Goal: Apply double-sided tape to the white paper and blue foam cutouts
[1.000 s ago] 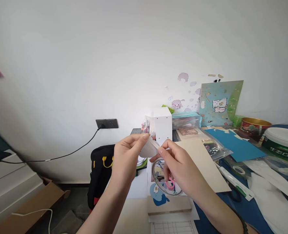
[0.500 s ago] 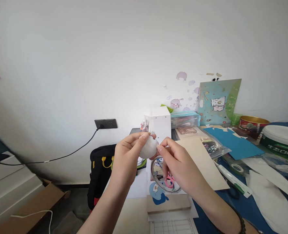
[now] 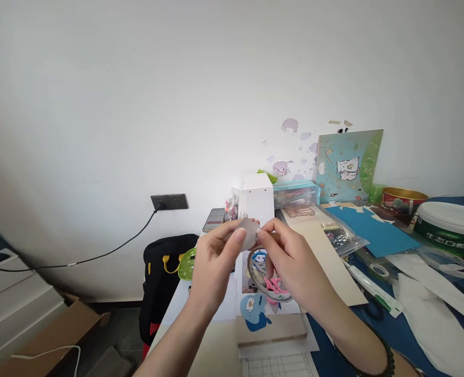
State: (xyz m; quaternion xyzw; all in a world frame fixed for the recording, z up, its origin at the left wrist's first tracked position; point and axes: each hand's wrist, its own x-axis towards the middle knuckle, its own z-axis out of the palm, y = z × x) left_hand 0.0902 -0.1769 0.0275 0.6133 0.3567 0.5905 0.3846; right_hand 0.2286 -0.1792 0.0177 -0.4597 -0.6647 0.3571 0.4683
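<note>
Both hands are raised over the desk's front. My left hand (image 3: 218, 254) pinches a small, thin, pale grey-white piece with a rounded edge (image 3: 249, 234), possibly paper or card, between thumb and fingers. At its right edge, the thumb and fingertips of my right hand (image 3: 284, 248) are closed on a tiny whitish bit; whether that is part of the piece I cannot tell. Below the right hand is a thin tape ring (image 3: 251, 275), partly hidden by the fingers. Pink scissors (image 3: 274, 286) show through it; I cannot tell whether the hand holds either.
Beneath the hands lie a blue cartoon cutout (image 3: 255, 317) and a beige block (image 3: 271, 335). To the right are a cream sheet (image 3: 321, 262), blue paper (image 3: 376, 230), a box cutter (image 3: 376, 293) and a lidded tub (image 3: 447, 230). A black bag (image 3: 159, 293) stands left.
The pale piece has turned in my fingers, now looking narrower and greyer. My left hand has shifted slightly right, uncovering a phone and a green object behind it.
</note>
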